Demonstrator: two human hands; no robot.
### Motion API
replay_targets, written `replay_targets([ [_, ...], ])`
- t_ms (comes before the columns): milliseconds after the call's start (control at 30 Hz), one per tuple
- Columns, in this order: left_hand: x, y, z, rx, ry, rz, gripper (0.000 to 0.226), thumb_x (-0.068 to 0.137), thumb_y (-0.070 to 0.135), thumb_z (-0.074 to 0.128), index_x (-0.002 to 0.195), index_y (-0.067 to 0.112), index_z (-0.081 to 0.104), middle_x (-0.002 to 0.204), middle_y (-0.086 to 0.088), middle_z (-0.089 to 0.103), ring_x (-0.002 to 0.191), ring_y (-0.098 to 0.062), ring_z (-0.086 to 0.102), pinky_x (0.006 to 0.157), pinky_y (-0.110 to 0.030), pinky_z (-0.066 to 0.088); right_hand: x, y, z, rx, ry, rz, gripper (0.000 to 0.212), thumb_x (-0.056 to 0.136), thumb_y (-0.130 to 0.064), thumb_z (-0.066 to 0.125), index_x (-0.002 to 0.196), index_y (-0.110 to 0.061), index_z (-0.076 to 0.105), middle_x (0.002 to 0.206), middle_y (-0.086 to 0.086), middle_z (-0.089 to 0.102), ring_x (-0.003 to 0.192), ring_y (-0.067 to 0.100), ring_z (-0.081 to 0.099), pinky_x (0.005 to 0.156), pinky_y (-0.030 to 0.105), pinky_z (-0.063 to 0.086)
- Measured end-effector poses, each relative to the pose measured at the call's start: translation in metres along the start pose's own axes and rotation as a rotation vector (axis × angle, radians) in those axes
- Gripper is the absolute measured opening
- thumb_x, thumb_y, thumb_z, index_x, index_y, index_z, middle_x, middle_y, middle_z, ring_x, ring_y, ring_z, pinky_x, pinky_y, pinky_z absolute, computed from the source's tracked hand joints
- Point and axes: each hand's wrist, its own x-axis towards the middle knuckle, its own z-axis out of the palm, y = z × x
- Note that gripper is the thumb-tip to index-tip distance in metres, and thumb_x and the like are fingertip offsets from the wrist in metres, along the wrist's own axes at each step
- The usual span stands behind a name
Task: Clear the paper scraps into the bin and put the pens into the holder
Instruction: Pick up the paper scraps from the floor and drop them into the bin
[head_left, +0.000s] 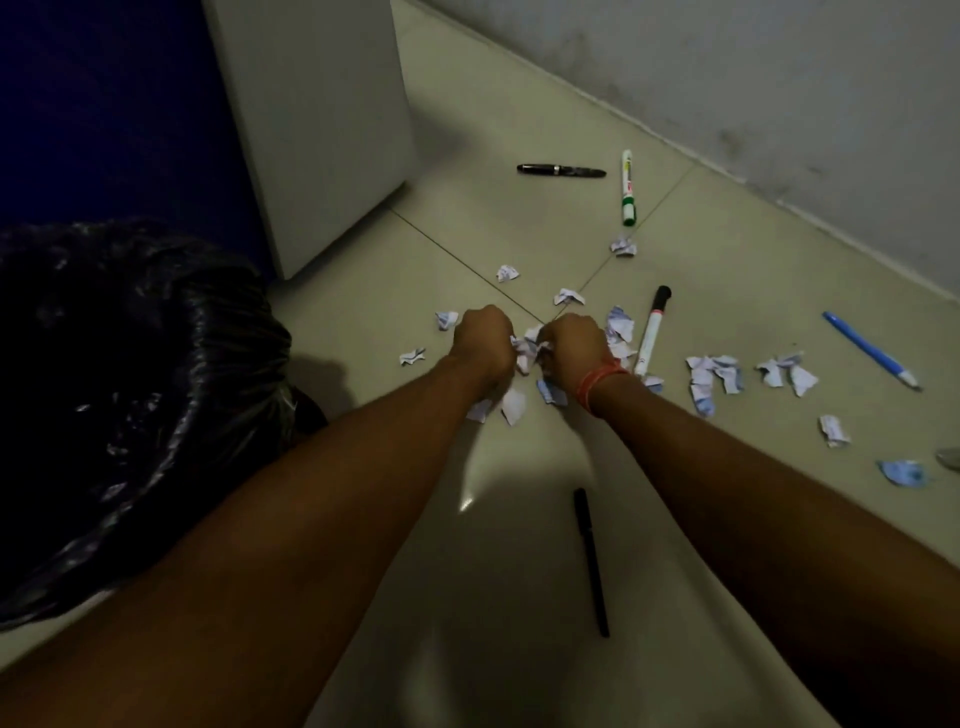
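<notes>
Both hands' grip, left (483, 340) and right (574, 345), clenched on crumpled white paper scraps (527, 348).

Both arms reach forward and down, left hand (483, 340) and right hand (574, 345) fisted close together.

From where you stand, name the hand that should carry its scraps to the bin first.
Left, probably. The left hand is closed on paper scraps and lies nearer the black-lined bin at far left. The right hand would have to cross over it.
</notes>
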Motion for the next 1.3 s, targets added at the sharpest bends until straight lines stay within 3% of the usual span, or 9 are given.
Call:
replay_targets([
  [167, -0.005, 0.003, -0.033, -0.061, -0.013, -0.060, 0.030, 0.075, 0.021, 0.081, 0.096, 0.001, 0.076, 0.098, -0.016, 0.075, 0.097, -0.029, 0.071, 0.083, -0.032, 0.058, -0.010, 0.003, -0.022, 0.589, 0.031, 0.206, 0.008, 0.072, 0.005, 0.073, 0.079, 0.002, 0.073, 0.077, 0.016, 0.071, 0.068, 0.029, 0.069, 0.056, 0.030, 0.061],
  [267, -0.013, 0.003, -0.070, -0.156, -0.024, -0.053, 0.030, 0.072, 0.017, 0.085, 0.093, -0.001, 0.075, 0.088, -0.014, 0.076, 0.083, -0.024, 0.075, 0.080, -0.039, 0.062, -0.013, 0.002, -0.047, 0.857, 0.046, 0.248, 0.010, 0.071, 0.004, 0.076, 0.077, -0.003, 0.073, 0.075, 0.013, 0.068, 0.065, 0.026, 0.068, 0.060, 0.031, 0.062],
  [367, -0.038, 0.006, -0.123, -0.188, -0.013, -0.039, 0.025, 0.076, 0.014, 0.082, 0.093, -0.003, 0.075, 0.086, -0.013, 0.075, 0.078, -0.019, 0.074, 0.082, -0.038, 0.062, -0.020, -0.016, -0.077, 1.026, 0.057, 0.195, 0.013, 0.074, 0.008, 0.072, 0.068, -0.004, 0.070, 0.081, 0.020, 0.069, 0.075, 0.031, 0.069, 0.071, 0.038, 0.062],
  [533, -0.111, 0.004, -0.231, -0.319, -0.099, -0.025, 0.008, 0.081, -0.003, 0.074, 0.088, -0.005, 0.070, 0.106, -0.019, 0.072, 0.078, -0.018, 0.073, 0.069, -0.026, 0.063, -0.032, -0.082, -0.122, 1.339, -0.025, -0.030, 0.017, 0.076, 0.018, 0.063, 0.067, 0.003, 0.063, 0.059, 0.010, 0.070, 0.063, 0.025, 0.071, 0.058, 0.027, 0.059],
  [700, -0.181, -0.038, -0.306, -0.034, -0.067, -0.167, 0.023, 0.081, 0.008, 0.076, 0.099, -0.006, 0.073, 0.101, -0.015, 0.074, 0.076, -0.015, 0.072, 0.071, -0.020, 0.058, -0.053, -0.177, -0.144, 1.458, -0.192, -0.252, 0.007, 0.078, 0.015, 0.064, 0.075, 0.008, 0.064, 0.058, 0.011, 0.069, 0.065, 0.026, 0.072, 0.062, 0.027, 0.058],
  [833, -0.219, -0.086, -0.312, -0.094, -0.191, -0.433, 0.009, 0.087, -0.003, 0.068, 0.094, -0.003, 0.072, 0.098, -0.003, 0.071, 0.075, -0.008, 0.067, 0.050, -0.013, 0.056, -0.077, -0.243, -0.125, 1.338, -0.349, -0.339, 0.017, 0.078, 0.015, 0.065, 0.066, 0.003, 0.061, 0.053, 0.009, 0.065, 0.055, 0.021, 0.069, 0.059, 0.030, 0.061],
  [1033, -0.235, -0.150, -0.277, -0.185, -0.165, -0.563, 0.017, 0.087, -0.015, 0.060, 0.102, -0.014, 0.066, 0.103, -0.022, 0.067, 0.080, -0.021, 0.065, 0.059, -0.022, 0.059, -0.085, -0.295, -0.100, 0.996, -0.279, -0.384, 0.023, 0.070, 0.011, 0.075, 0.059, -0.007, 0.065, 0.065, 0.009, 0.062, 0.065, 0.027, 0.067, 0.066, 0.040, 0.062],
  [1133, -0.240, -0.158, -0.276, -0.227, -0.187, -0.562, 0.025, 0.086, -0.011, 0.062, 0.111, -0.014, 0.065, 0.111, -0.025, 0.068, 0.088, -0.027, 0.068, 0.065, -0.027, 0.060, -0.087, -0.311, -0.100, 0.683, -0.310, -0.493, 0.010, 0.069, 0.001, 0.079, 0.075, -0.005, 0.072, 0.077, 0.015, 0.069, 0.074, 0.029, 0.071, 0.069, 0.045, 0.061],
  [1300, -0.241, -0.152, -0.287, -0.211, -0.237, -0.600, 0.031, 0.084, -0.002, 0.069, 0.115, -0.005, 0.068, 0.119, -0.020, 0.068, 0.104, -0.029, 0.068, 0.064, -0.027, 0.063, -0.102, -0.319, -0.100, 0.076, -0.226, -0.642, 0.035, 0.068, -0.021, 0.084, 0.099, -0.009, 0.072, 0.096, 0.009, 0.073, 0.079, 0.022, 0.072, 0.075, 0.038, 0.061],
])
